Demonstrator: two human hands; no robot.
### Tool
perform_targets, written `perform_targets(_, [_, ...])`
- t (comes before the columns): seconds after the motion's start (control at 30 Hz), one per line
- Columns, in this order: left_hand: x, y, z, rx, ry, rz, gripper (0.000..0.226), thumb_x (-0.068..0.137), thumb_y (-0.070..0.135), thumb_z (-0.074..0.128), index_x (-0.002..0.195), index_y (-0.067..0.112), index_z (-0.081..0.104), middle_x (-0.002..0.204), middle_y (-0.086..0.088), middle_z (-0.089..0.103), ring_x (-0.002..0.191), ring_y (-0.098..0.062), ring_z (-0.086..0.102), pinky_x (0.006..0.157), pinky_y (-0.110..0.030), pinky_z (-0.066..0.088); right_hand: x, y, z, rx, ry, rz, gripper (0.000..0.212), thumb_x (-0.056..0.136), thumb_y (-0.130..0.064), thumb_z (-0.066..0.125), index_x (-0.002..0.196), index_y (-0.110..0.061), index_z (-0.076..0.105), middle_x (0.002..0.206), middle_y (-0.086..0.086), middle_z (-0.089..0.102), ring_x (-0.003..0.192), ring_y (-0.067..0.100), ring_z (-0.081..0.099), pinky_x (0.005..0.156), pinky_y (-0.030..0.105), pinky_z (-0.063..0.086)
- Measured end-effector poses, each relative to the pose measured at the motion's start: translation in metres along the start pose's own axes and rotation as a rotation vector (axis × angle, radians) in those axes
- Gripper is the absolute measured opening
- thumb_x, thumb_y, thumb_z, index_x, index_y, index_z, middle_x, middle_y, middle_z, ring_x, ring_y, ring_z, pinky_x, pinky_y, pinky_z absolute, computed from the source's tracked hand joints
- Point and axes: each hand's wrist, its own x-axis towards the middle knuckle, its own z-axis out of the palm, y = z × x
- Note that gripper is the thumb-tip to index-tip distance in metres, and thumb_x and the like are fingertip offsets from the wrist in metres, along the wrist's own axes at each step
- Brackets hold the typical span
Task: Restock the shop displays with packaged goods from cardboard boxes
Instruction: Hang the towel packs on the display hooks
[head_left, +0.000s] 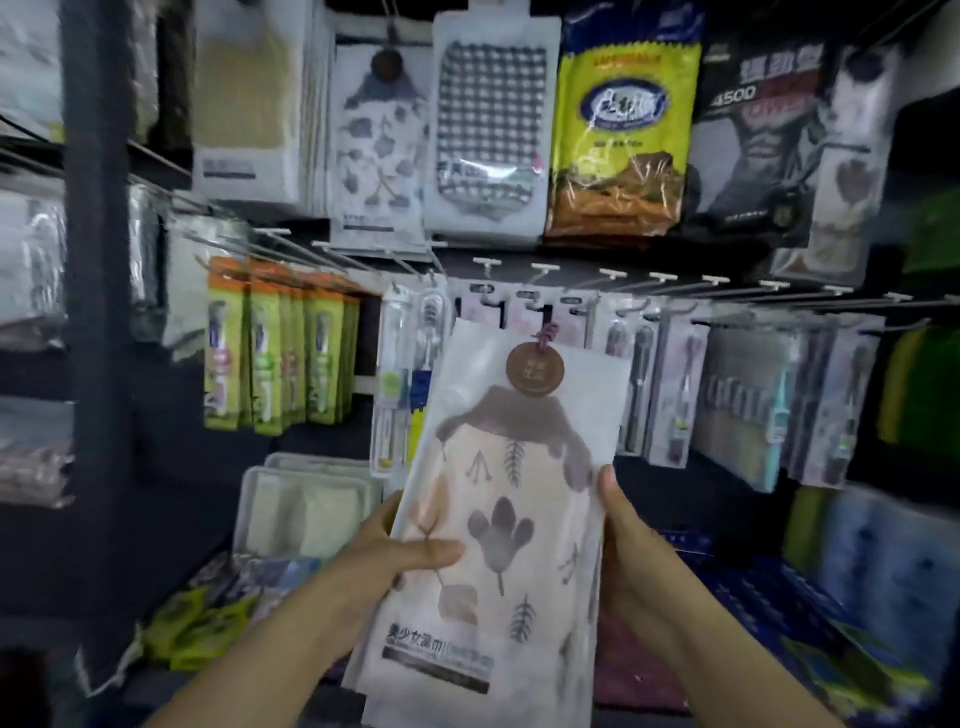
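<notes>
- Both hands up in front of a peg display, holding a flat pack (498, 519) w/ leaf-print cloth inside.
- Pack sits centre-low in view, in the air, in front of the toothbrush row, not on any peg.
- Long axis runs near vertical, leaning a bit: top end tips up and to the right, bottom end toward the person.
- Round brown tag (535, 369) at the pack's top end; printed label strip at the bottom end. Printed face toward the camera.
- Left hand (395, 556) grips the pack's left edge about mid-height: thumb laid across the front, fingers curled behind, hidden.
- Right hand (628, 540) grips the right edge about the same height: thumb tip on the front edge, rest of fingers behind, can't see them.
- More than one pack seems stacked in the grip; edges blur, can't tell how many.
- Above, on the top peg row: a matching leaf pack (382, 150), a checked cloth pack (491, 124), a yellow-green bag (623, 124).
- Mid row: toothbrushes (275, 358) in green cards at left, more brush cards to the right.
- Below left: white tray (306, 499).
</notes>
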Motion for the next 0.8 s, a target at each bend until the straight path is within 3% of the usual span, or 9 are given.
perform_targets(0.1, [0.007, 0.012, -0.026, -0.002, -0.044, 0.009, 0.097, 0.021, 0.035, 0.093, 0.113, 0.020, 0.064, 0.096, -0.006, 0.075, 0.080, -0.026, 0.070, 0.064, -0.033, 0.056, 0.015, -0.006, 0.037, -0.048, 0.109, -0.115, 0.053, 0.070, -0.054, 0.063, 0.105, -0.017, 0.074, 0.104, 0.008, 0.074, 0.099, 0.028, 0.069, 0.097, 0.049, 0.049])
perform_targets(0.17, [0.011, 0.015, -0.031, -0.056, -0.101, -0.017, 0.104, 0.020, 0.036, 0.096, 0.117, 0.019, 0.062, 0.107, -0.008, 0.072, 0.092, -0.029, 0.069, 0.079, -0.045, 0.056, 0.022, -0.009, 0.051, 0.032, 0.202, -0.226, 0.038, 0.069, -0.036, 0.070, 0.096, -0.011, 0.076, 0.098, 0.013, 0.074, 0.095, 0.032, 0.070, 0.094, 0.052, 0.050])
perform_targets(0.23, [0.015, 0.014, -0.032, -0.134, -0.142, -0.059, 0.095, 0.035, 0.023, 0.095, 0.123, 0.017, 0.060, 0.114, -0.013, 0.069, 0.103, -0.036, 0.066, 0.099, -0.059, 0.043, 0.026, -0.012, 0.059, 0.100, 0.285, -0.302, 0.041, 0.068, -0.024, 0.073, 0.104, -0.007, 0.073, 0.098, 0.015, 0.074, 0.095, 0.034, 0.069, 0.092, 0.053, 0.052])
perform_targets(0.3, [0.021, 0.012, -0.031, -0.174, -0.184, -0.060, 0.089, 0.036, 0.021, 0.094, 0.118, 0.015, 0.062, 0.107, -0.017, 0.071, 0.100, -0.039, 0.066, 0.101, -0.061, 0.039, 0.026, -0.015, 0.062, 0.120, 0.321, -0.347, 0.046, 0.068, -0.019, 0.074, 0.112, -0.008, 0.070, 0.099, 0.013, 0.074, 0.095, 0.033, 0.070, 0.089, 0.049, 0.054])
perform_targets(0.43, [0.031, 0.017, -0.024, -0.162, -0.197, 0.000, 0.080, 0.038, 0.014, 0.096, 0.113, 0.011, 0.066, 0.101, -0.019, 0.072, 0.094, -0.040, 0.068, 0.094, -0.052, 0.046, 0.024, -0.026, 0.045, 0.055, 0.390, -0.413, 0.055, 0.065, -0.036, 0.075, 0.115, -0.014, 0.069, 0.110, 0.002, 0.072, 0.108, 0.020, 0.066, 0.098, 0.045, 0.049])
perform_targets(0.53, [0.038, 0.029, -0.020, -0.138, -0.190, 0.071, 0.094, 0.029, 0.018, 0.095, 0.117, 0.012, 0.062, 0.102, -0.018, 0.072, 0.093, -0.039, 0.069, 0.090, -0.059, 0.049, 0.024, -0.048, 0.027, -0.042, 0.412, -0.470, 0.045, 0.073, -0.032, 0.071, 0.115, -0.017, 0.068, 0.115, 0.003, 0.070, 0.109, 0.020, 0.065, 0.099, 0.047, 0.048])
perform_targets(0.63, [0.041, 0.047, -0.014, -0.138, -0.219, 0.149, 0.107, 0.007, 0.025, 0.097, 0.108, 0.007, 0.066, 0.097, -0.021, 0.072, 0.086, -0.039, 0.070, 0.074, -0.048, 0.058, 0.030, -0.078, 0.012, -0.178, 0.377, -0.455, 0.048, 0.080, -0.025, 0.073, 0.124, -0.021, 0.054, 0.102, 0.007, 0.074, 0.096, 0.023, 0.070, 0.089, 0.048, 0.053])
perform_targets(0.73, [0.044, 0.068, -0.007, -0.169, -0.240, 0.186, 0.108, 0.006, 0.024, 0.097, 0.108, 0.005, 0.066, 0.098, -0.023, 0.072, 0.086, -0.039, 0.070, 0.071, -0.045, 0.059, 0.032, -0.110, 0.009, -0.333, 0.260, -0.391, 0.030, 0.087, -0.030, 0.066, 0.114, -0.015, 0.064, 0.098, 0.004, 0.075, 0.083, 0.015, 0.072, 0.065, 0.032, 0.056])
perform_targets(0.8, [0.047, 0.080, 0.000, -0.175, -0.234, 0.206, 0.111, 0.008, 0.023, 0.098, 0.113, 0.005, 0.064, 0.099, -0.023, 0.071, 0.088, -0.041, 0.070, 0.075, -0.048, 0.057, 0.035, -0.124, 0.009, -0.423, 0.274, -0.440, 0.023, 0.089, -0.033, 0.063, 0.098, -0.014, 0.072, 0.097, 0.007, 0.074, 0.088, 0.023, 0.070, 0.073, 0.041, 0.057])
